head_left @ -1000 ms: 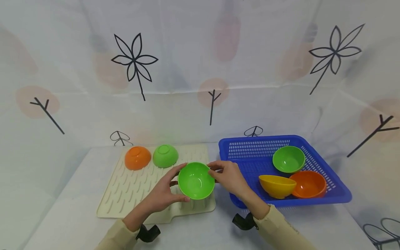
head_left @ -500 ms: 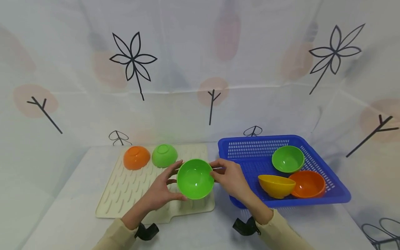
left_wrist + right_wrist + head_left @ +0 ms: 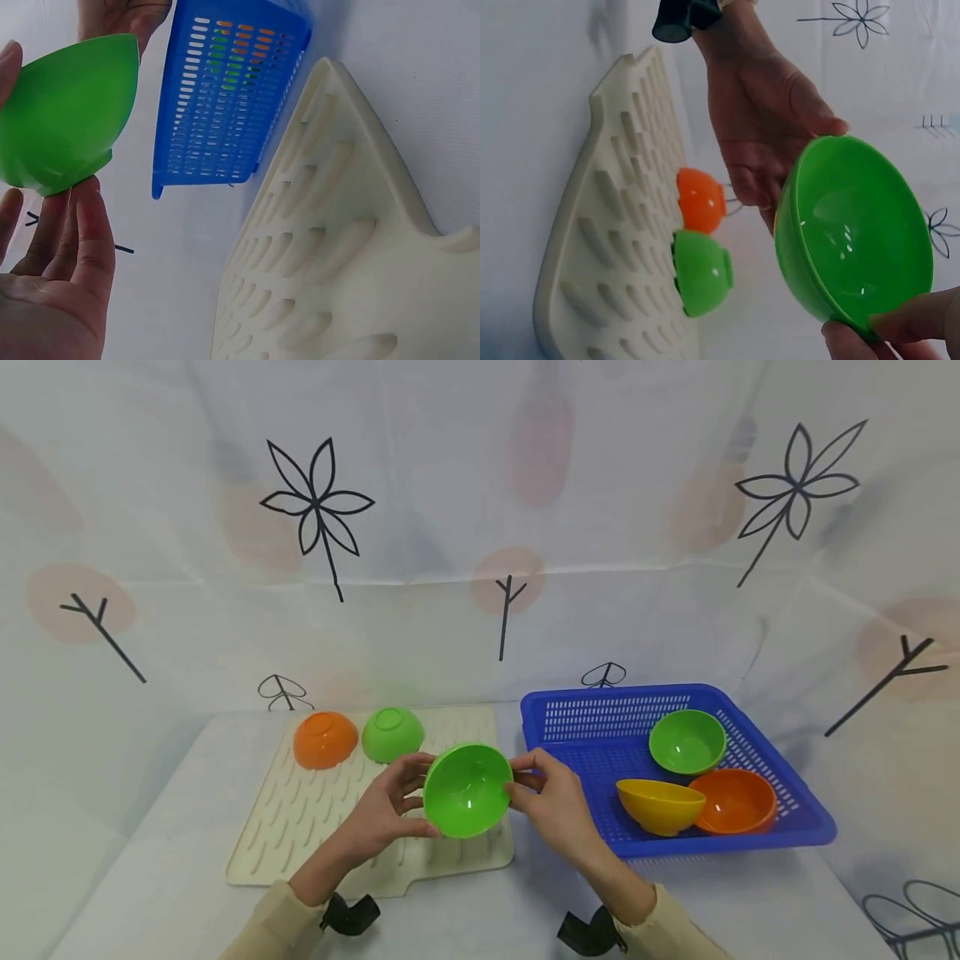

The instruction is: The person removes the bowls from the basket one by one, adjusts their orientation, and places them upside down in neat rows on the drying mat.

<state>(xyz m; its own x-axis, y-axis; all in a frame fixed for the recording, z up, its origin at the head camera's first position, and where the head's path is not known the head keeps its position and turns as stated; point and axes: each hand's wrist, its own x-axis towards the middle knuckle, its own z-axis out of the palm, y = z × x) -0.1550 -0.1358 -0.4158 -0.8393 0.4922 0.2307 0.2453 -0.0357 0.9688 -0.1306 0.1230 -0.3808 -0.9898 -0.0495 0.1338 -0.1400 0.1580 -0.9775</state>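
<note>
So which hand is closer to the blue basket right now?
The right. The right hand grips the green bowl just beside the basket, near its front left corner. The left hand holds the bowl's other side, over the mat, farther away.

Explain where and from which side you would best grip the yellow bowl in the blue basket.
Grip the yellow bowl by its rim, coming from above. It lies tilted against the orange bowl in the blue basket, with its opening turned up and away, so the upper rim edge is exposed. A thumb inside and fingers on the outer wall would probably hold it.
</note>
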